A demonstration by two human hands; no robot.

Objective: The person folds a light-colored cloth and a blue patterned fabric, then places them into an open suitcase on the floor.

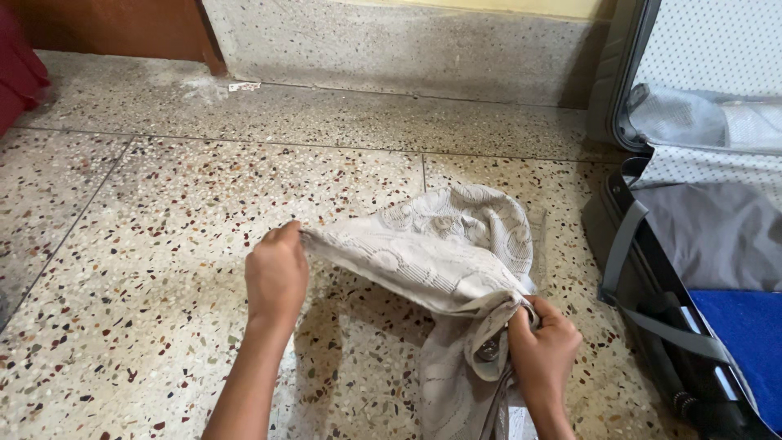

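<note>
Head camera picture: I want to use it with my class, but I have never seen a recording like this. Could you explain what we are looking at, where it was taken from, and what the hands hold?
There is no machine here. A person wears a camera on the head, so it looks down at their own two bare hands over a speckled stone floor. The left hand pinches one edge of a pale patterned cloth. The right hand grips a bunched part of it, where a round metal button or ring shows. The rest of the cloth trails onto the floor. On the right lies an open suitcase with grey fabric and something blue inside. A wall runs along the top.
</note>
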